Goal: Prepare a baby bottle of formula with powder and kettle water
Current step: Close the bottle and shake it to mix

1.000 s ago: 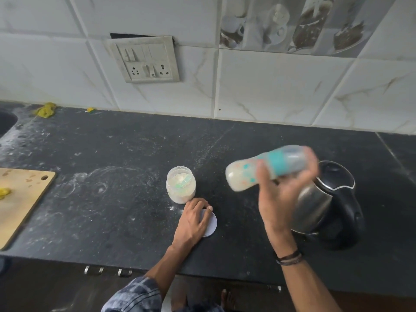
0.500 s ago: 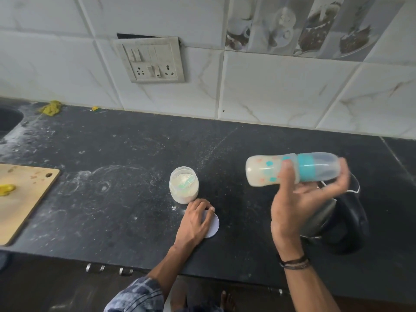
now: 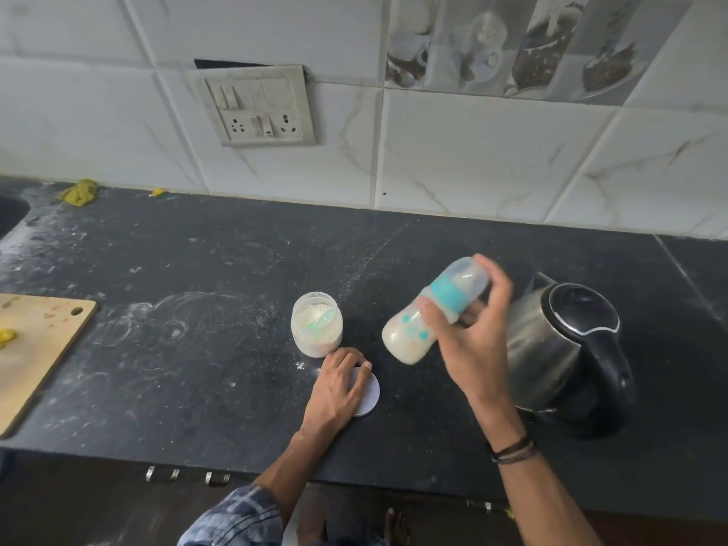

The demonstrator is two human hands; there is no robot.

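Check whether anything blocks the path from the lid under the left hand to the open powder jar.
Nothing visible does. The left hand rests on the lid, close beside the jar, with only powder-dusted counter between them. The right hand holds the bottle off to the right, clear of that path.

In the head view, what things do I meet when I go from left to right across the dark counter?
First the cutting board → powder jar → white lid → baby bottle, held in the air → kettle.
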